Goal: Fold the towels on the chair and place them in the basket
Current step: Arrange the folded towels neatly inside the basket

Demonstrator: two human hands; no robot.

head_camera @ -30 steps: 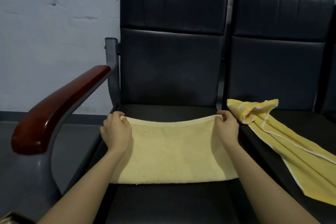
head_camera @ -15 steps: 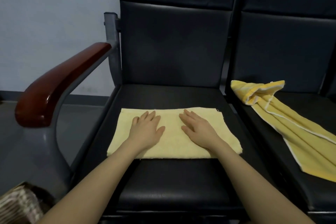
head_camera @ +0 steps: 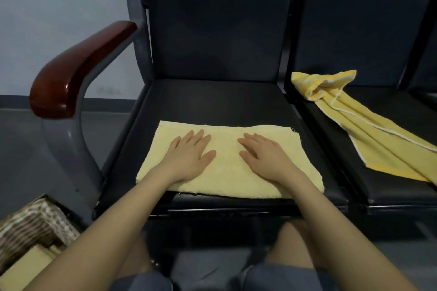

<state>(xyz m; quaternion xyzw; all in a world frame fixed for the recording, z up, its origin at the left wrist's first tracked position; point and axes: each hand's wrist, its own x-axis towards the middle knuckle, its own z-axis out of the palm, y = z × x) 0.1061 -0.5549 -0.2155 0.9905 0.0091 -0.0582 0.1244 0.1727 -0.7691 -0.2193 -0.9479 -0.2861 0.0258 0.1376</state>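
A pale yellow towel [head_camera: 224, 170] lies folded flat on the black seat [head_camera: 212, 101] of the left chair. My left hand [head_camera: 189, 156] presses on its left half with fingers straight. My right hand [head_camera: 264, 158] lies flat on its right half, fingers spread. A brighter yellow towel with white edging [head_camera: 369, 125] lies unfolded and rumpled on the seat to the right. A woven basket [head_camera: 30, 227] stands on the floor at the lower left, with a folded pale yellow towel [head_camera: 26, 267] in it.
A glossy brown armrest [head_camera: 78, 71] on a grey metal frame rises left of the seat. Dark backrests stand behind both seats. My knees show below the seat's front edge. Grey floor lies to the left of the chair.
A second ago both hands pinched the towel's far corners; they have since laid it down folded and now rest flat on it. The view has tilted downward, bringing the basket into sight.
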